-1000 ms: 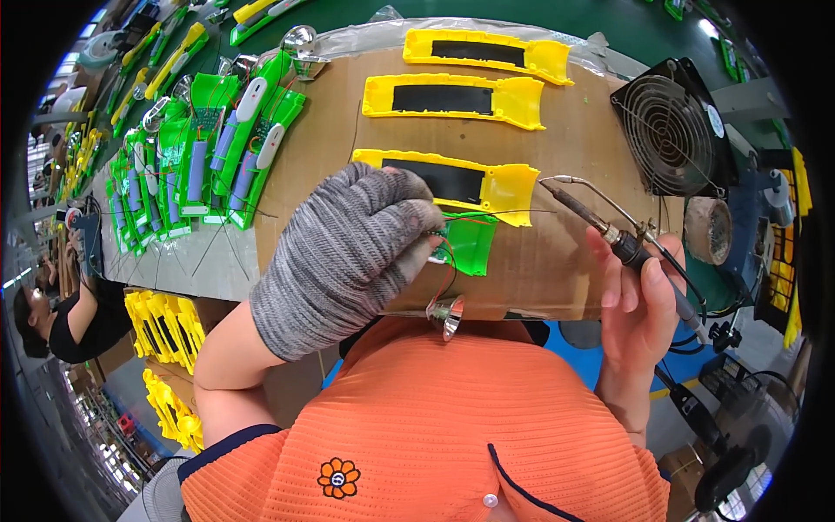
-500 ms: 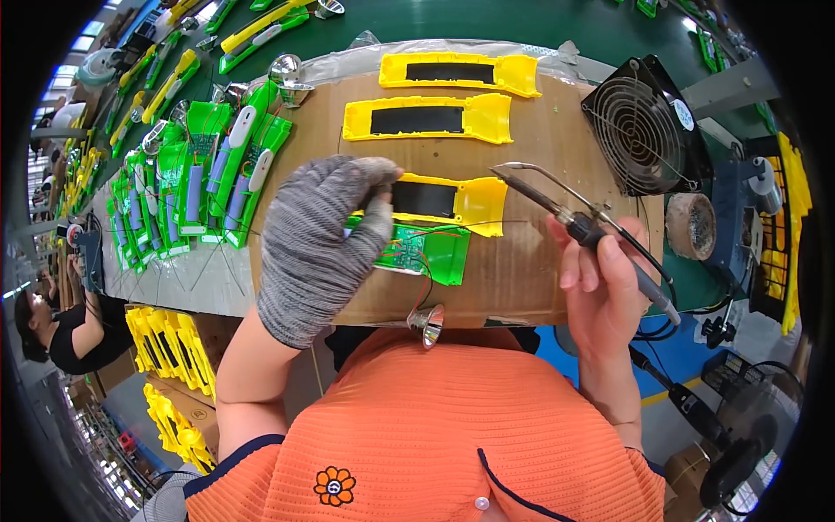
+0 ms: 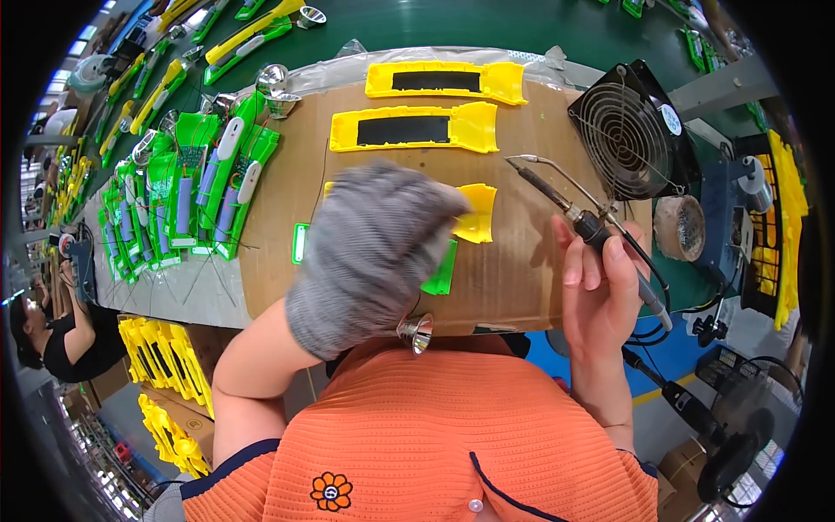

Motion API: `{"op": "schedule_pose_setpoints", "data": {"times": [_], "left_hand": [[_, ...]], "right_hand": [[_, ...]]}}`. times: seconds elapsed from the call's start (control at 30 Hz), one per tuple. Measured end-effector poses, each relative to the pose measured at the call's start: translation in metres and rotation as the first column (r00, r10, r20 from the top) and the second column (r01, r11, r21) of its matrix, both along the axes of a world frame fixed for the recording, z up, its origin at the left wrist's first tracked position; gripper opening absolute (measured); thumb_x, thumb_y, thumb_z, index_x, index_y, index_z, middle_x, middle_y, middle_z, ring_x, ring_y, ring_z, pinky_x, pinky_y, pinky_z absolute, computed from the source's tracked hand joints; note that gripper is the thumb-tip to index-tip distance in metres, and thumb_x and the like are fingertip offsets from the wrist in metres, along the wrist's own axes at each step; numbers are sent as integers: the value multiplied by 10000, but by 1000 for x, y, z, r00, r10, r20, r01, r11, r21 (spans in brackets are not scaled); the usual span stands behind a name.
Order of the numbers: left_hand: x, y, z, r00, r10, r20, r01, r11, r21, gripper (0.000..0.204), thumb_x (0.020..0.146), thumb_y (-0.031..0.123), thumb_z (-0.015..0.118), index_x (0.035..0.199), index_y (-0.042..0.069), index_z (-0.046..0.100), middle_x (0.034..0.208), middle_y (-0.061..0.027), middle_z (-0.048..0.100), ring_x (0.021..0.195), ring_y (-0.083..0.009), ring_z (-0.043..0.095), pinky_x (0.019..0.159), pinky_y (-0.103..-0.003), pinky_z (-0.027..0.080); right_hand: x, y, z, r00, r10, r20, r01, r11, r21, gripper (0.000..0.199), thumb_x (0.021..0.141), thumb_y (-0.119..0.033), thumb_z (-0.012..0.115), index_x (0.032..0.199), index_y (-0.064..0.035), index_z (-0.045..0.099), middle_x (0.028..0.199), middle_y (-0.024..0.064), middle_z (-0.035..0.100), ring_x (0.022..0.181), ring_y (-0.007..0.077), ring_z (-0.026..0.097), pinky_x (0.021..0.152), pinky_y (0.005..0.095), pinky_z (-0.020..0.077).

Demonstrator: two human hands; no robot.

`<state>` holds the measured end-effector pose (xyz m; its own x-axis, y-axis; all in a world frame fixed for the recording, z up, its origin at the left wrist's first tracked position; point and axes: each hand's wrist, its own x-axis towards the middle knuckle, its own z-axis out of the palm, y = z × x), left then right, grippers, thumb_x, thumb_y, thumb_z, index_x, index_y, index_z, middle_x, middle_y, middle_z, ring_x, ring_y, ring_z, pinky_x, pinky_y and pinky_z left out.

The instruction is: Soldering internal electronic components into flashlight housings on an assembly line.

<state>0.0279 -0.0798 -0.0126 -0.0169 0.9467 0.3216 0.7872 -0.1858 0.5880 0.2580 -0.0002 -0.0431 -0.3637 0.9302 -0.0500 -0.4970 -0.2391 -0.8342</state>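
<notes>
My right hand (image 3: 600, 287) grips a soldering iron (image 3: 591, 230) like a pen, its tip pointing up and left. A thin metal tube (image 3: 565, 177) runs along the iron and ends beside the tip. My left hand (image 3: 374, 248), in a grey knitted glove, hovers over a yellow plastic shell (image 3: 476, 214) and a green housing (image 3: 442, 271), covering most of both. Its fingertips are turned down and blurred, so what they touch is hidden. A silver reflector cup (image 3: 417, 332) lies at the board's front edge, below the left hand.
Two more yellow shells (image 3: 452, 83) with black strips lie farther back on the brown cardboard (image 3: 531, 261). Green housings with batteries (image 3: 184, 204) crowd the left side. A black fan (image 3: 626, 130) stands at the back right, near a round tin (image 3: 679, 228). A co-worker (image 3: 65, 322) is at far left.
My left hand has moved right and turned knuckles-up across the shell and housing, hiding the circuit board. My right hand with the soldering iron stays nearly still. The whole view has shifted slightly.
</notes>
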Motion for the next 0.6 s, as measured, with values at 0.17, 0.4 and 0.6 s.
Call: {"op": "schedule_pose_setpoints", "data": {"times": [0.17, 0.4, 0.6], "left_hand": [[-32, -38, -15, 890, 422, -176, -427, 904, 8, 107, 808, 38, 692, 911, 70, 692, 936, -92, 700, 955, -281, 656, 887, -391, 502], [-28, -29, -19, 974, 194, 118, -163, 960, -229, 114, 810, 59, 679, 923, 46, 695, 880, -142, 664, 809, -330, 657, 730, -390, 534], [-41, 3, -19, 994, -99, 41, 107, 951, -289, 118, 788, 34, 715, 906, 28, 712, 829, -120, 651, 765, -293, 655, 689, -350, 527]], "right_hand": [[-14, 5, -12, 981, 192, 15, -192, 981, -14, 128, 949, -60, 546, 1025, -50, 444, 800, 138, 632, 605, 197, 593, 757, 406, 549], [-11, 10, -4, 929, 326, 175, -321, 945, -60, 147, 908, -41, 595, 955, -35, 456, 695, 83, 556, 585, 165, 587, 585, 372, 570], [2, 14, 4, 916, 310, 254, -296, 951, -96, 143, 891, 4, 603, 943, -19, 471, 703, 93, 585, 592, 172, 615, 596, 358, 578]]}}
